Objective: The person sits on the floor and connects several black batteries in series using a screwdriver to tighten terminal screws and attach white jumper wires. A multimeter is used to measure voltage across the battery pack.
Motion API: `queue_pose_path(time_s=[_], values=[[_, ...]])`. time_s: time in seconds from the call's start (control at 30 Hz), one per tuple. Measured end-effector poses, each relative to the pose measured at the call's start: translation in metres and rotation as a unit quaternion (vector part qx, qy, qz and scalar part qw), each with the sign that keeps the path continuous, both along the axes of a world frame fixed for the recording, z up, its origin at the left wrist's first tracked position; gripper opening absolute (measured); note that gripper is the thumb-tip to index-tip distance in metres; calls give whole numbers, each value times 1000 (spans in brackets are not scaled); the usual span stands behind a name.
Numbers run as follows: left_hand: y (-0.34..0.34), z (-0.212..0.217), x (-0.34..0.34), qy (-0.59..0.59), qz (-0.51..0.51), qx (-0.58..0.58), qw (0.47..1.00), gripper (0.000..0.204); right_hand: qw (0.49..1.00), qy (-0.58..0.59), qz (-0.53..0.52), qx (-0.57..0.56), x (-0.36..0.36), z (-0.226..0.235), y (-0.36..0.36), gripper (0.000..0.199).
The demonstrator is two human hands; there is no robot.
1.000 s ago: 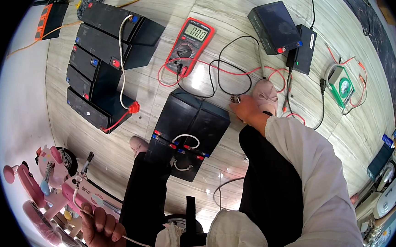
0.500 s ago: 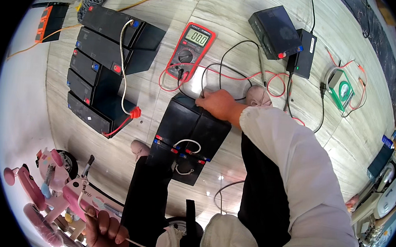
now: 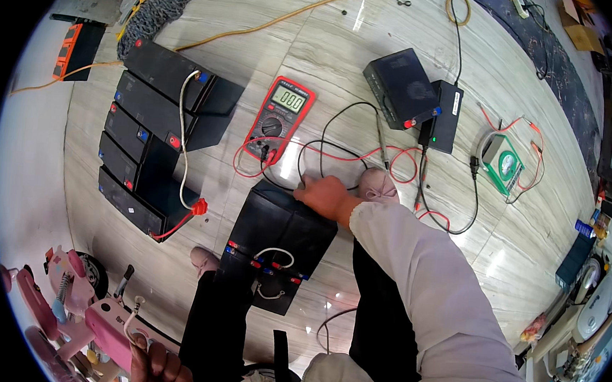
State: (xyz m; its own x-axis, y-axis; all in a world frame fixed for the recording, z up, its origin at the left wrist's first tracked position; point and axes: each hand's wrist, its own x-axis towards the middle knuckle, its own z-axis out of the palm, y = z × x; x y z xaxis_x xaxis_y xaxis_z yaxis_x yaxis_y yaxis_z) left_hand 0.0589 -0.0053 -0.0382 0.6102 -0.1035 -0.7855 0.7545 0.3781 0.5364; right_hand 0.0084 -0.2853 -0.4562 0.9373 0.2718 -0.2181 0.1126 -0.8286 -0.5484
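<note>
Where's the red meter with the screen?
In the head view, the red meter lies on the floor left of centre, between the row of black batteries and the right hand.

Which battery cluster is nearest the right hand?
The centre cluster, between the pink shoes: right hand is at its far edge. Left group and upper-right battery sit farther.

Right fingers [image 3: 306,190] now at batteries [image 3: 279,224]

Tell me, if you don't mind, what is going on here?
The person's left hand grips a white cable, while the right hand is at the far edge of a group of black batteries; whether it holds anything is unclear. A red multimeter lies beyond the group, and a row of other black batteries stands to the left.
</note>
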Motion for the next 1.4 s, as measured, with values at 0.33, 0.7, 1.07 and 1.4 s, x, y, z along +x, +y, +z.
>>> queue_pose_path(time_s=[0.33, 0.7, 1.07, 1.4], values=[[-3, -5, -7, -2, -17, 34, 999, 20, 975, 30, -175, 134, -37, -4, -29, 23], [-9, -7, -8, 4, -29, 27, 999, 20, 715, -40, -695, 63, -47, 7, -152, 23], [-16, -11, -8, 25, -31, 36, 999, 19, 712, 24, -702, 8, -8, -17, -177, 43], [-15, -6, -9, 13, -29, 42, 999, 20, 789, 27, -587, 180, -35, 17, -92, 25]])
